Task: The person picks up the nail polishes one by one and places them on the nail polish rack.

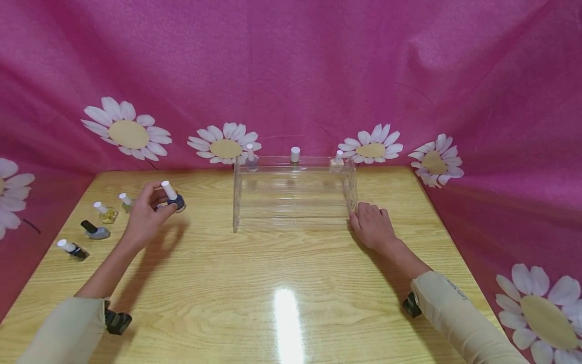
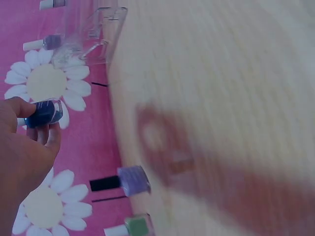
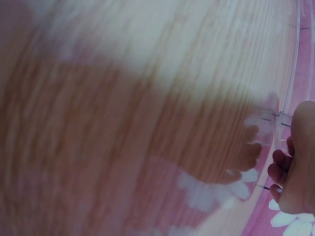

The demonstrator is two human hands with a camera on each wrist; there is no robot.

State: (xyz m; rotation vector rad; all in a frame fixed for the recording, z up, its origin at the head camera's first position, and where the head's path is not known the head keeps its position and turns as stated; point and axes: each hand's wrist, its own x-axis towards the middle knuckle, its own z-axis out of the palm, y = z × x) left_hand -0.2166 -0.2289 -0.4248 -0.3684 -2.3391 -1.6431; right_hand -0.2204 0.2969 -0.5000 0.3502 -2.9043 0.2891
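Note:
My left hand point(image 1: 147, 210) pinches a dark blue nail polish bottle point(image 1: 178, 202) by its glass, white cap tilted up, above the table's left side. The left wrist view also shows this nail polish bottle point(image 2: 44, 113) between thumb and fingers. Across the table, my right hand point(image 1: 375, 227) is at the front right foot of a clear tiered display rack point(image 1: 236, 202), with the thumb on one side of the panel and curled fingers on the other. On the rack's top tier stand a pale lilac bottle point(image 1: 251, 162), a white-capped bottle point(image 1: 295, 153) and a cream bottle point(image 1: 337, 164).
Along the table's left edge are a green bottle point(image 1: 129, 206), a yellow bottle point(image 1: 109, 216), a grey bottle with a black cap point(image 1: 97, 232) and a dark bottle point(image 1: 79, 252). A purple bottle point(image 2: 133, 180) shows in the left wrist view. Pink flowered cloth point(image 1: 295, 76) hangs behind.

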